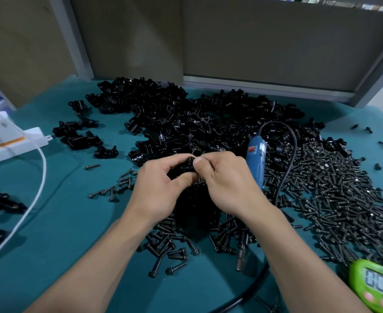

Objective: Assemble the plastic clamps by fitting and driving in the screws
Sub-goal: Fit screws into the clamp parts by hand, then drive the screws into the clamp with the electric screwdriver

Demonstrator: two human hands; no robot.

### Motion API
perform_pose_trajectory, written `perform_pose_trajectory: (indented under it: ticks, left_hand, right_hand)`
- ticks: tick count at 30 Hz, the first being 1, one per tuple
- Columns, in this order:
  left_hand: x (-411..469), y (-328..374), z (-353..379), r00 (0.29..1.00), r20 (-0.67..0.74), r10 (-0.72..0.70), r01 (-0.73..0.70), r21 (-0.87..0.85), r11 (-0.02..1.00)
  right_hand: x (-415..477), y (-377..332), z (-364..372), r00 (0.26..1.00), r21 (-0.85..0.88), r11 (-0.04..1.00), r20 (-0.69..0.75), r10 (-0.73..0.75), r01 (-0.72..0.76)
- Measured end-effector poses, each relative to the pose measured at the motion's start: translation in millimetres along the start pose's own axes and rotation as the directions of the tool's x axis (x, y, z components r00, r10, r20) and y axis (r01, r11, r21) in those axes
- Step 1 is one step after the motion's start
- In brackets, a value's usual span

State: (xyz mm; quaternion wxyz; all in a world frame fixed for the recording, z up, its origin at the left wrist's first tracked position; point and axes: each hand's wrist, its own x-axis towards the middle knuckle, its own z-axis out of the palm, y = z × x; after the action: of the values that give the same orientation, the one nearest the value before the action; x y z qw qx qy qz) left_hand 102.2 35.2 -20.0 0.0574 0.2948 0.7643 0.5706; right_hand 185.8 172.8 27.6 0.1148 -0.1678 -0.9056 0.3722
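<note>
Clamp (187,168) is judged light, stiff and slick, best held by its body, as gripped in the left hand (161,184). Its top is pinched by the right hand (227,181).

Over the middle of the teal-covered bench (73,233) the left hand (161,184) and right hand (227,179) meet, both pinching one small black plastic clamp (186,168) with curled fingers. A blue corded electric screwdriver (256,159) lies just beside the right hand. Dark loose screws (332,188) are heaped toward the right edge, and black plastic clamp parts (186,114) toward the far edge.
</note>
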Motion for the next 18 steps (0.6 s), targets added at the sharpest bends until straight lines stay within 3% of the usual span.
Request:
perform_pose_trajectory:
  ticks: [3,6,8,10,14,16,18]
  left_hand:
    - [-0.4,-6.3,0.4,0.998,-0.056,-0.025,0.027,0.029,0.999]
    - [1.7,-12.7,1.6,0.992,-0.088,-0.09,0.088,-0.025,0.996]
    - [2.2,-16.2,2.4,0.99,-0.101,-0.099,0.096,-0.037,0.995]
    - [1.5,-16.8,4.2,0.991,-0.104,-0.088,0.087,-0.015,0.996]
    - [1.8,-13.5,6.0,0.993,-0.089,-0.075,0.075,-0.007,0.997]
    - [1.6,-13.0,5.4,0.994,-0.091,-0.06,0.06,0.0,0.998]
    - [1.3,-11.6,4.5,0.995,-0.096,-0.035,0.036,0.013,0.999]
  right_hand:
    - [-1.9,1.0,-12.5,0.986,-0.153,0.988,-0.166,0.008,-0.034]
    - [0.4,9.9,-36.4,0.914,-0.469,0.82,-0.376,0.151,-0.328]
    - [0.1,18.1,-42.9,0.871,-0.525,0.698,-0.35,0.345,-0.488]
    - [-2.5,23.6,-41.0,0.84,-0.521,0.66,-0.308,0.445,-0.541]
    - [-5.6,34.6,-38.5,0.82,-0.281,0.772,-0.254,0.513,-0.57]
    - [-8.4,35.5,-43.5,0.794,0.041,0.824,-0.243,0.557,-0.565]
    - [-10.6,32.4,-49.6,0.759,0.481,0.73,-0.181,0.625,-0.486]
